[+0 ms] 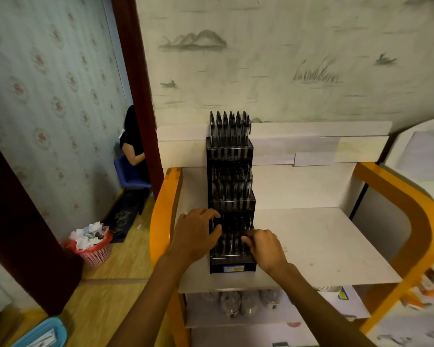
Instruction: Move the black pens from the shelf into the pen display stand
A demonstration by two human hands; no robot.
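Left hand (195, 234) curled round tiered black plastic stand (232, 267), right hand (266, 246) pinching slim pens (229, 242)

Black pens (229, 126) in a black stand (232, 267) on a white shelf (323, 246) — orange frame (164, 209), pink basket (98, 254), floral wallpaper (48, 83), blue chair (128, 174)

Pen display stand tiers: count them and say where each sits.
3. The pen display stand steps upward: top tier against the wall, middle tier below it, front tier nearest, between both hands. None seems hidden.
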